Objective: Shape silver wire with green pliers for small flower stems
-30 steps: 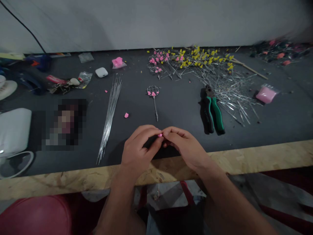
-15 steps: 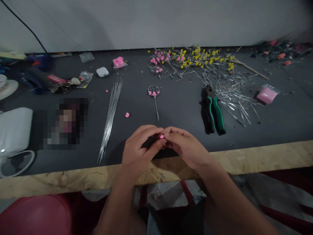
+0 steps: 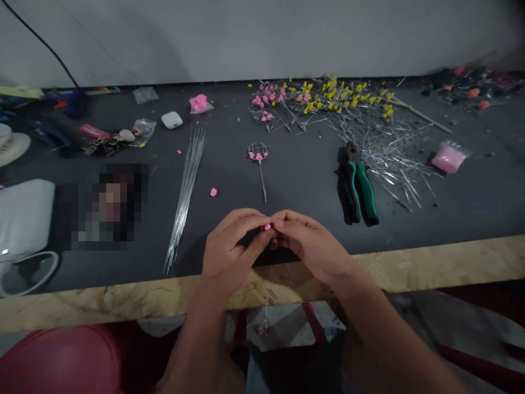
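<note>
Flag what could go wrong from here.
1. Drop: the pink bit is small and pinched where the left hand and right hand meet, near the table edge; a slip might lose it over the side.
2. Scatter: the loose wires lie beside the left hand, so a sideways sweep could spread them.
3. Bend: the wire racket lies just beyond both hands; leaning forward might deform it.

Forearms [image 3: 200, 334] aslant, left fingers [image 3: 252, 222] and right fingers [image 3: 301, 219] bent, tips together

Dim light, soft shadow under the hands [image 3: 232, 246] (one patch [image 3: 111, 205] is pixelated); upper right blurs.
</note>
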Motion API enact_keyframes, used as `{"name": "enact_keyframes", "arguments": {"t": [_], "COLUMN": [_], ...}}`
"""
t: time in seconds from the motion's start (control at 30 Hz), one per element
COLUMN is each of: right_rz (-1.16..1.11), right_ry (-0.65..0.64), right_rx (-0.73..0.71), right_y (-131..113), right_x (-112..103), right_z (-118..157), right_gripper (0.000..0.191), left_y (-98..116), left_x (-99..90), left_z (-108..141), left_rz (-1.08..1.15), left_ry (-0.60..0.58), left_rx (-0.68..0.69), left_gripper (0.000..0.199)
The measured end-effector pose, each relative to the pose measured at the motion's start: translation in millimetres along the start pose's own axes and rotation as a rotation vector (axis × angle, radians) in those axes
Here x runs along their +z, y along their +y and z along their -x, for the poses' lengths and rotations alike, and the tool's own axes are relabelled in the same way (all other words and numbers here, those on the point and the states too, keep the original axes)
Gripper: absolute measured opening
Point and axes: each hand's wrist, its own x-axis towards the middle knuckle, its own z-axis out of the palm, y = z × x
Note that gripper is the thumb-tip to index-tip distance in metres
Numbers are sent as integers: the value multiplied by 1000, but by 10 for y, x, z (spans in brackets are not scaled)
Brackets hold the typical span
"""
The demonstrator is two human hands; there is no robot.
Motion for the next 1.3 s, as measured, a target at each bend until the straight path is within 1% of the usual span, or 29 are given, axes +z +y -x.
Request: {"name": "enact_keyframes", "arguments": {"t": [0.27,0.4,0.5,0.67,0.73,0.87,1.03,1.17,1.3], "right_rz": [-37,-41,-56,-136,-148,-102,-54,0,70], "right_ry": [-16,-44,-42,-44,-38,-18,-28,-15,-12], "right_rx": [36,29,38,68,72,70,46,28,18], "right_y": [29,19,5,0,6,14,21,31,-14], "right_x": [12,14,17,14,9,-10,-44,-47,-55], "right_z": [1,8,8,5,7,12,5,9,3], "right_gripper": [11,9,8,10,12,12,12,13,14], "left_y": [-2,10,12,12,16,25,22,23,34], "left_x": [-2,-6,-4,12,14,5,-10,-19,-37], "left_z": [-1,-8,-6,3,-2,-18,-24,-22,-15], "left_rz": [-32,-26,-27,13,12,-7,-56,-98,-99], "left_ry": [-24,-22,-39,-8,-10,-17,10,15,41], "left_rx": [30,43,39,23,16,16,30,13,7], "left_gripper": [22,22,23,28,27,19,18,15,14]}}
